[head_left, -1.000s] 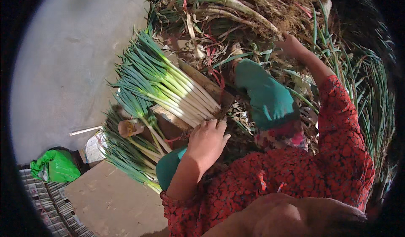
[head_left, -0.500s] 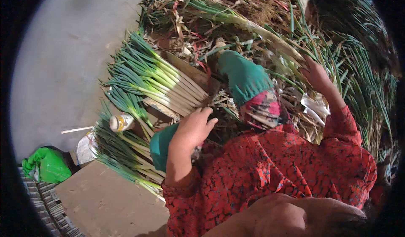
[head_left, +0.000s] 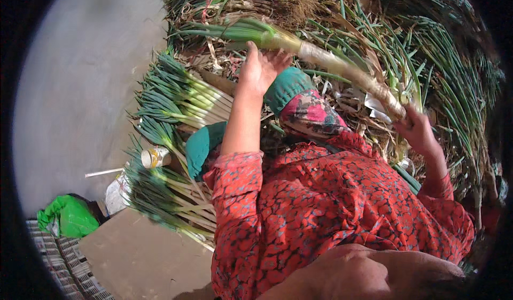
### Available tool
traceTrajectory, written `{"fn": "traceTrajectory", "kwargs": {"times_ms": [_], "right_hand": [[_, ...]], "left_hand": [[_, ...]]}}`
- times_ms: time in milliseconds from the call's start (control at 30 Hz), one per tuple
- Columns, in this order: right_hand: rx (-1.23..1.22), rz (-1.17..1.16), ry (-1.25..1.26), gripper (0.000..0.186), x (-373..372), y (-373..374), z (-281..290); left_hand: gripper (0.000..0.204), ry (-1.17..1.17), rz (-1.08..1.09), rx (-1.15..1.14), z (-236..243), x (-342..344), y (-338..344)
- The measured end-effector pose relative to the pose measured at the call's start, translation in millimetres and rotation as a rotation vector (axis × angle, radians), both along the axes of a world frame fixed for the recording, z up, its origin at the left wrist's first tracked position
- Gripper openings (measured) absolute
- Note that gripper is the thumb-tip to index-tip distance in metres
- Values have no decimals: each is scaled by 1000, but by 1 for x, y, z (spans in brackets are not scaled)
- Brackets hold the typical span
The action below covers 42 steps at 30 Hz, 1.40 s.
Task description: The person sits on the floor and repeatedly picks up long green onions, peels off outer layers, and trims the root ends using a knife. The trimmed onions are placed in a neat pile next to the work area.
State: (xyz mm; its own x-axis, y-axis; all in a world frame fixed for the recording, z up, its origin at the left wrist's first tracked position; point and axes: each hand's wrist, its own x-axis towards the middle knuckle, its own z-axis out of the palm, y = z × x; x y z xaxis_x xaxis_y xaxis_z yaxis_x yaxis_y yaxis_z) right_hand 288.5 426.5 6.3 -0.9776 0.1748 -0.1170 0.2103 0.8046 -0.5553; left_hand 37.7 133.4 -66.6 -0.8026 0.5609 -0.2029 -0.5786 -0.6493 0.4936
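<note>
A long, thick green onion [head_left: 342,65] with a pale brown-skinned stalk slants over the pile ahead of me. My right hand [head_left: 416,129] is closed round its root end, at the lower right. My left hand [head_left: 263,67] is raised just below the leafy part, fingers spread and holding nothing. Whether its fingertips touch the leaves I cannot tell. By my left knee lie trimmed green onions [head_left: 206,99] in a neat row, white stalks towards me and green leaves pointing left. A second bunch [head_left: 176,193] lies nearer, beside the board.
Untrimmed green onions [head_left: 449,81] are heaped on the right, with dry peelings and roots [head_left: 278,1] at the back. On the left are a paper cup [head_left: 156,157], a flat brown board [head_left: 144,252], a green bag [head_left: 67,216] and a woven seat [head_left: 59,257].
My left hand has risen from near my knee, forward and slightly right, towards the leaves, its fingers spreading. My right hand has come lower and slightly right with the green onion, which has swung down.
</note>
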Motion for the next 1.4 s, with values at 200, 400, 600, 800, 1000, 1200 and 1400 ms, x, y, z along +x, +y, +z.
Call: {"fn": "traceTrajectory", "kwargs": {"times_ms": [200,400,600,800,1000,1200,1400], "right_hand": [[-41,22,-140,39,-4,-31,-32],[-272,114,154,36,-51,-66,-58],[-350,105,246,32,-87,-69,-53],[-426,25,249,33,-101,-68,-59],[-424,-74,286,37,-143,-47,-70],[-713,-64,35,32,-119,-15,-64],[-317,238,80,53,-66,6,-66]], "left_hand": [[40,4,250,-39,-2,-4,37],[35,244,319,-104,17,-7,45],[22,453,232,-565,32,-25,54],[28,492,56,-593,4,-20,62],[33,402,-417,-637,-17,54,104],[46,681,-132,-1180,-26,14,68],[47,89,16,4,-4,-25,44]]}}
